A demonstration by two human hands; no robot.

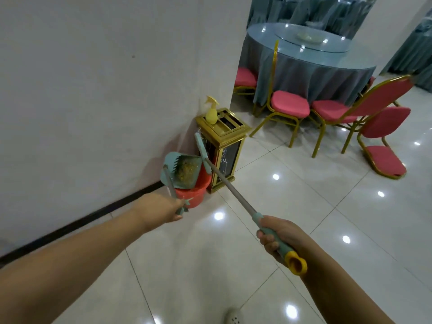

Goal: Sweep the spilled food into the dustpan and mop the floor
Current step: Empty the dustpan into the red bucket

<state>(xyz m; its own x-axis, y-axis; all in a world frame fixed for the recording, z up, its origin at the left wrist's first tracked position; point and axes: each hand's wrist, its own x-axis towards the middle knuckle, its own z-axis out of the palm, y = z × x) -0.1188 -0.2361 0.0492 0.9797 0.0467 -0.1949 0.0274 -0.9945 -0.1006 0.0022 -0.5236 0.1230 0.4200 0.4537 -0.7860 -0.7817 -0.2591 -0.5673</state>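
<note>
Gleaming floor: white glossy tiles (292, 195) are filling the lower and right of the frame, mirroring ceiling lights as bright spots.
Shoe: a pale perforated toe (233, 318) is poking in at the bottom edge, mostly cut off.
Right hand: the right hand (278, 237) is reaching from the lower right, fingers wrapping fully around the teal grip of a long grey handle (233, 191) with a yellow loop at its near end.
Far end of that handle: it is running up to a narrow teal head (201, 147) at frame centre; bristles or mop cloth are too hard to make out to say which tool it is.
Left hand: the left hand (161, 211) is stretching from the lower left, closing on the end of the dustpan's thin handle; its fingers are mostly hiding behind the hand.
Dustpan: the teal dustpan (184, 169) is tilting over the red bucket (194, 192), with yellowish spilled food (187, 171) lying inside it.
Wall: a white wall (93, 78) with a dark skirting strip is filling the upper left.
Bin: a gold-trimmed bin (224, 150) is standing at the wall corner, carrying a yellow spray bottle (211, 112).
Dining area: a round table (304, 64) with grey-blue cloth and glass top is sitting at the upper right, red chairs (287, 104) ringing it.
</note>
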